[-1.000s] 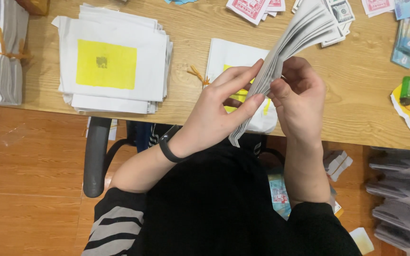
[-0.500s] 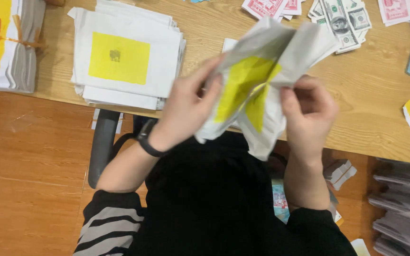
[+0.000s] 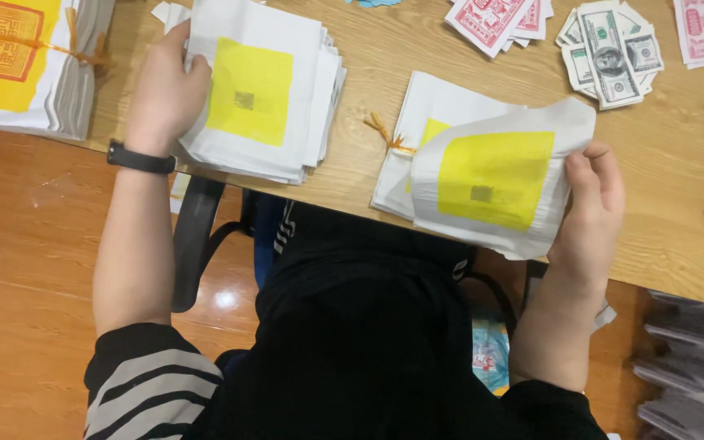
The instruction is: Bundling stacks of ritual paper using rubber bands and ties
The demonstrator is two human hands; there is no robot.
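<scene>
White paper sheets with a yellow square in the middle fill both hands: the right hand [image 3: 587, 213] pinches a curling wad of them [image 3: 499, 183] at its right edge, held just above a tied bundle of the same sheets [image 3: 425, 122] lying on the wooden table [image 3: 368, 57]. The left hand [image 3: 165, 90] is closed on the left edge of the loose stack of like sheets [image 3: 258, 94] further left. Judging by this, sorting is midway, and each hand needs a firm grip so no sheet slips. No containers show; mock banknotes [image 3: 609, 49] lie far right.
</scene>
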